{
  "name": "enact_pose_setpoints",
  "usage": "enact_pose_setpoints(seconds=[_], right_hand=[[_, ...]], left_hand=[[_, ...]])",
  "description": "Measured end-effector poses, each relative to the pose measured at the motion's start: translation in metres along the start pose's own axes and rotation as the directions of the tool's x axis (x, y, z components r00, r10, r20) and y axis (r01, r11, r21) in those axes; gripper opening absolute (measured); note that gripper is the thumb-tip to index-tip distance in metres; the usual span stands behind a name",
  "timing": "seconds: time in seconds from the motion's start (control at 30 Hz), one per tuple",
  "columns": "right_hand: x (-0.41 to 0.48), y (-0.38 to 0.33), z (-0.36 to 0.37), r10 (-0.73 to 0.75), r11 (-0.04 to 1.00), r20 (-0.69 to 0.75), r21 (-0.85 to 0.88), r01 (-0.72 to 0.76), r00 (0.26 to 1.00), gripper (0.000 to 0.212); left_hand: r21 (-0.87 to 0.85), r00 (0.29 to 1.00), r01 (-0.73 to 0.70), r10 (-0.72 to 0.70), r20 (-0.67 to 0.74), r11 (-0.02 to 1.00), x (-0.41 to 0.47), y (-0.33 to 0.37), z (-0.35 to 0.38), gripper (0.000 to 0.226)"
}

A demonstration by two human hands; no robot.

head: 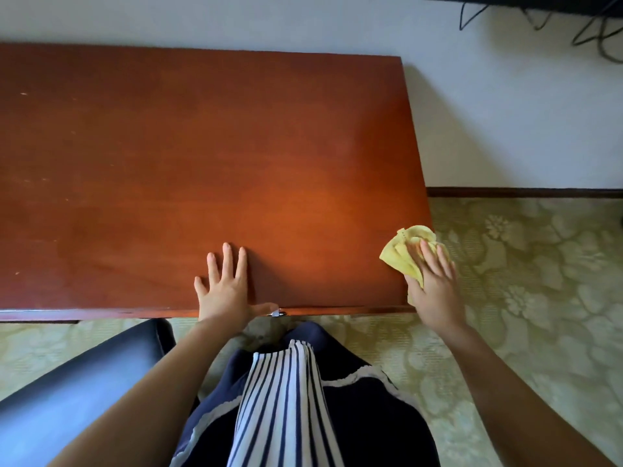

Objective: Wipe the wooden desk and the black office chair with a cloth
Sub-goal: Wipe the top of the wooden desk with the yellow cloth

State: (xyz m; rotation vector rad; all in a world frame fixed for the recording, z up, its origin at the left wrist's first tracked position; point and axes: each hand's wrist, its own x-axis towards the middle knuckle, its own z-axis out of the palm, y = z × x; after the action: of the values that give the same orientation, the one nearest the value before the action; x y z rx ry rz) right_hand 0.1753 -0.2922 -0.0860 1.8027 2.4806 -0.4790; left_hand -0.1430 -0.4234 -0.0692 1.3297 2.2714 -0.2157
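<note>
I see the yellow cloth [409,252] bunched at the tabletop's [202,156] near right corner, part of it hanging over the right edge. My right hand [435,284] lies on top of it, fingers fairly straight and pressing down rather than curled round it. My left hand [224,288] is flat on the wood by the near edge, fingers spread, holding nothing. I judge the desk wipe is the step in hand, with the stroke at the edge of the surface. The next move calls for drawing the cloth back across the wood, keeping pressure so it doesn't slip off the corner. The black chair [67,382] sits to my left, just short of the near edge, and I take it as not yet wiped. The wood is reddish-brown with a few pale scuffs toward the left edge. Beyond is a pale wall [505,112], dark cables [593,32] at top right, and green floral carpet [539,281] below.
</note>
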Motion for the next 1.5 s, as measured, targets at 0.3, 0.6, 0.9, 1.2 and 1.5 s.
enact_pose_setpoints(seconds=[0.3, 0.6, 0.9, 1.2, 1.5], right_hand=[[0.1, -0.064, -0.012, -0.026, 0.982, 0.104, -0.184, 0.045, 0.994, 0.057], [0.151, -0.201, 0.014, -0.276, 0.932, 0.199, -0.184, 0.312, 0.94, 0.06], [0.074, -0.287, 0.051, -0.62, 0.711, 0.291, -0.185, 0.679, 0.728, 0.063], [0.1, -0.325, 0.059, -0.831, 0.357, 0.373, -0.211, 0.91, 0.412, 0.06], [0.19, -0.406, 0.042, -0.843, 0.181, 0.481, -0.173, 0.968, 0.243, 0.058]], left_hand=[[-0.113, 0.998, -0.065, 0.065, -0.003, 0.991, -0.012, -0.018, 0.004, 0.109], [-0.12, 0.969, 0.222, -0.233, -0.083, 0.968, -0.033, -0.039, 0.005, 0.097], [-0.289, 0.948, 0.211, -0.268, -0.173, 0.934, -0.023, -0.062, 0.0, 0.104], [-0.31, 0.943, 0.232, -0.291, -0.16, 0.922, 0.031, -0.135, -0.034, 0.085], [-0.21, 0.967, 0.199, -0.226, -0.115, 0.957, 0.082, -0.195, -0.075, 0.101]])
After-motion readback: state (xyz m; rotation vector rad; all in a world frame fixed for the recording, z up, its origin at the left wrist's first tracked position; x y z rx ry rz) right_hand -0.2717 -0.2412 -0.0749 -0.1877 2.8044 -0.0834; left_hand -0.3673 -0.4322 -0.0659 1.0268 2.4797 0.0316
